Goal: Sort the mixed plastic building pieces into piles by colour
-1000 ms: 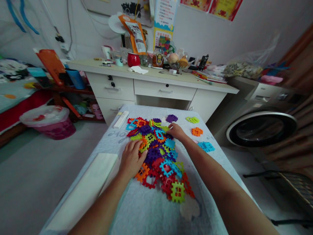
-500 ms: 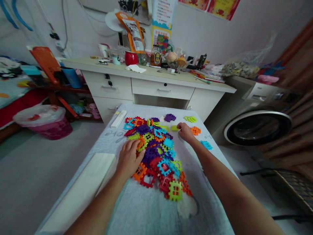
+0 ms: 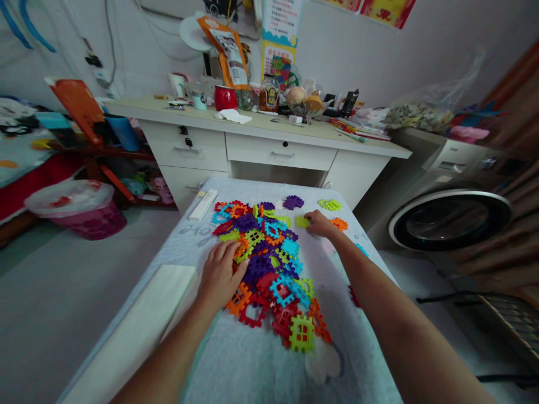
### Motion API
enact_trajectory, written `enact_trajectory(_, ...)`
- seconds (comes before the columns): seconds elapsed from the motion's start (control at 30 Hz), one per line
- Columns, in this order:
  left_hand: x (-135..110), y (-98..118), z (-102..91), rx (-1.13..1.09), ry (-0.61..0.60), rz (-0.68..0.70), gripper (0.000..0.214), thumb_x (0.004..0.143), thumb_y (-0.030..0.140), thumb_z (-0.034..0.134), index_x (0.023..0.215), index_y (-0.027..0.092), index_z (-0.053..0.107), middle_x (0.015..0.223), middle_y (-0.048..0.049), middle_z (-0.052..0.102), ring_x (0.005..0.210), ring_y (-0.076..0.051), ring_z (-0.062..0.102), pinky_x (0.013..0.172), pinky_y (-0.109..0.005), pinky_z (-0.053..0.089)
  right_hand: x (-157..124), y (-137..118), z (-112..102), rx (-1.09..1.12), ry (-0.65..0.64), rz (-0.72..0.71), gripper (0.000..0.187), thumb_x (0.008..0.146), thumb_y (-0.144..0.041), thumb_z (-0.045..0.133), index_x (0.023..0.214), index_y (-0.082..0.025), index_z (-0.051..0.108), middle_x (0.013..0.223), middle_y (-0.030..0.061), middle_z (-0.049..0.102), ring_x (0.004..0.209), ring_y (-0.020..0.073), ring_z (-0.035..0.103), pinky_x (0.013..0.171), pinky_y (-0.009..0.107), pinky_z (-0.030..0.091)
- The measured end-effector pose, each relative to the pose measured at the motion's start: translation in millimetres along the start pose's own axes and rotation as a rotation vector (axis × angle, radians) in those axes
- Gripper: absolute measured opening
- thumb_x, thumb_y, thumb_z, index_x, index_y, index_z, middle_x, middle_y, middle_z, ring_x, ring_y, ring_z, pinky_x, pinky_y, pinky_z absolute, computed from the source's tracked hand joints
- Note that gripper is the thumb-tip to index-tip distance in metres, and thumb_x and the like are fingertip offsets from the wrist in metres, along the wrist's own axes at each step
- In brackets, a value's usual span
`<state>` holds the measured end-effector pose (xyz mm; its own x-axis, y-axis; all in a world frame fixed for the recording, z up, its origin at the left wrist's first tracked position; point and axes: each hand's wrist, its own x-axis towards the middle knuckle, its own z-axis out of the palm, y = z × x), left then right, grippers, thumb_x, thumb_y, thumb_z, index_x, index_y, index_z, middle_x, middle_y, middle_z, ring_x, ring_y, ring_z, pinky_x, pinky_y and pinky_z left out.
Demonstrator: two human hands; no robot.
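Note:
A heap of colourful plastic interlocking building tiles point(image 3: 259, 264), in purple, red, orange, blue and lime green, covers the middle of the cloth-covered table. My left hand point(image 3: 221, 272) lies along the heap's left side, fingers extended and touching orange and green tiles. Beyond the heap's right side, my right hand point(image 3: 319, 223) has its fingers closed at the right edge of a lime-green tile point(image 3: 301, 221). Its fingertips are partly hidden. Around this hand lie a purple tile point(image 3: 293, 202), another lime-green tile point(image 3: 329, 204) and an orange tile point(image 3: 339, 224). My right forearm partly covers a blue tile point(image 3: 361, 249).
A long white box point(image 3: 158, 314) lies along the table's left edge, with a small white box point(image 3: 204, 205) farther back. Behind the table point(image 3: 236, 359) stands a cluttered desk point(image 3: 273, 132). A washing machine point(image 3: 446, 179) is on the right, a pink bin point(image 3: 78, 216) on the left.
The lime-green tile at my right hand now looks flatter on the cloth. My right forearm has shifted, covering more of the blue tile and revealing a red piece. My left hand stays put.

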<state>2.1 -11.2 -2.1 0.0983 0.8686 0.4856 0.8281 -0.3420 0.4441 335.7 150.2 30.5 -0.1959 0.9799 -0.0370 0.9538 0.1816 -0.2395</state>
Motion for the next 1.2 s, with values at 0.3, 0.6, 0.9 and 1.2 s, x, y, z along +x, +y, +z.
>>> enact_trajectory(0.3,0.9,1.4,-0.5,-0.016,-0.011,-0.01,0.04,0.091,0.042,0.05,0.123,0.018,0.056,0.124,-0.0122,0.059,0.118,-0.029,0.052,0.106,-0.048,0.042,25.5,27.9,-24.4,-0.034,0.139,0.234,0.047,0.077,-0.022,0.066,0.122,-0.01,0.061,0.113,0.0151,0.068,0.1,0.0238,0.064,0.082,0.028,0.047)
enact_trajectory(0.6,0.7,1.7,-1.0,-0.021,-0.022,-0.027,0.039,0.091,0.041,0.05,0.125,0.021,0.055,0.127,-0.0109,0.057,0.123,-0.029,0.05,0.108,-0.049,0.041,52.9,59.7,-34.5,0.03,0.34,0.587,0.042,0.081,-0.03,0.068,0.117,-0.009,0.061,0.113,0.0171,0.068,0.105,0.0267,0.065,0.081,0.029,0.048)
enact_trajectory(0.9,0.8,2.6,-2.9,-0.028,-0.019,-0.028,0.04,0.092,0.04,0.05,0.127,0.021,0.054,0.128,-0.012,0.056,0.124,-0.029,0.049,0.108,-0.051,0.04,50.7,63.3,-26.9,0.042,0.424,0.579,0.039,0.086,-0.02,0.06,0.123,-0.008,0.058,0.112,0.0177,0.068,0.104,0.0267,0.064,0.085,0.031,0.048)
enact_trajectory(1.2,0.4,2.3,-1.6,-0.022,-0.021,-0.024,0.04,0.092,0.041,0.049,0.125,0.02,0.054,0.127,-0.0121,0.057,0.122,-0.029,0.05,0.108,-0.049,0.041,38.6,61.7,-23.8,-0.014,0.351,0.47,0.035,0.082,-0.013,0.056,0.115,-0.009,0.069,0.118,0.0207,0.062,0.097,0.0233,0.065,0.085,0.028,0.046)
